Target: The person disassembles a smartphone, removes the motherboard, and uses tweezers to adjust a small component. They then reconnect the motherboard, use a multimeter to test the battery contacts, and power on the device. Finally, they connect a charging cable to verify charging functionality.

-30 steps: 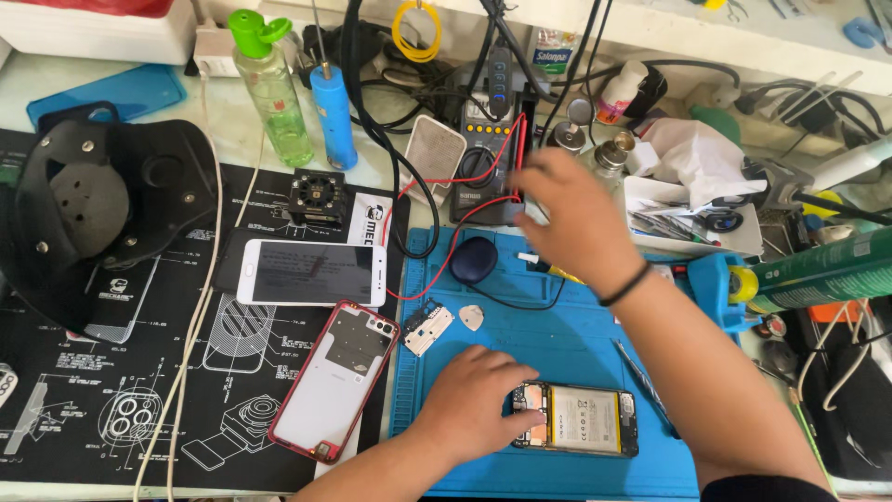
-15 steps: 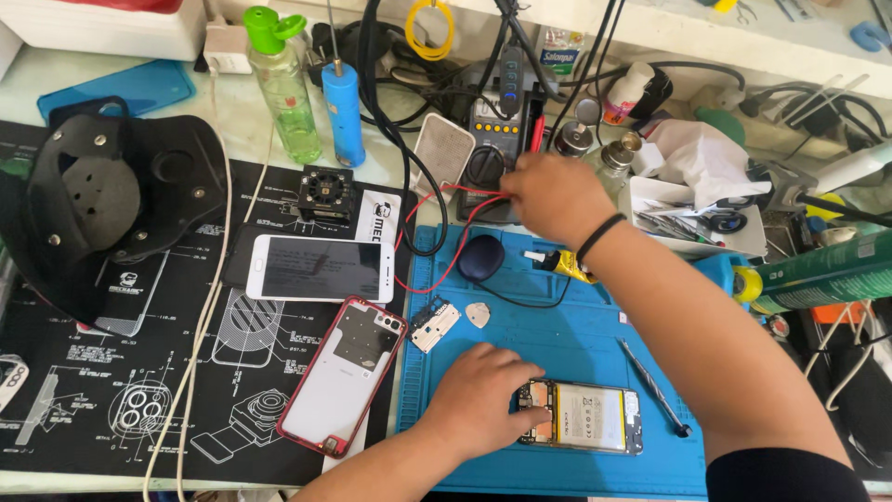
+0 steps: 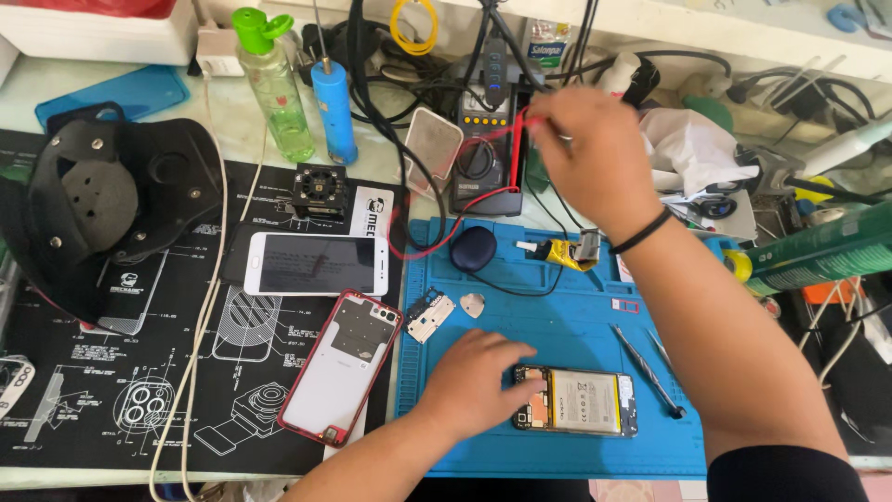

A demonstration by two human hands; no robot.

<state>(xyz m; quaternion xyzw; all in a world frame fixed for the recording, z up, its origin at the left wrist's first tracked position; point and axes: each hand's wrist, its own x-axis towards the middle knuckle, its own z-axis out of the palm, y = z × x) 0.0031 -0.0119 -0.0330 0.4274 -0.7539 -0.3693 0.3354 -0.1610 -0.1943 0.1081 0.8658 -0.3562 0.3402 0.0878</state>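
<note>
Left hand (image 3: 474, 381) lies flat, fingers spread, on the near end of the opened phone (image 3: 578, 402), covering that end while the battery and the far end show on the blue mat (image 3: 557, 307). Right hand (image 3: 595, 153) is up at the multimeter (image 3: 485, 153), fingers pinched narrow around the red lead (image 3: 437, 244), though the grip point itself is blurred and partly hidden. A yellow glue tube (image 3: 565, 252) lies on the mat, and a green-capped bottle (image 3: 274, 84) stands behind.
</note>
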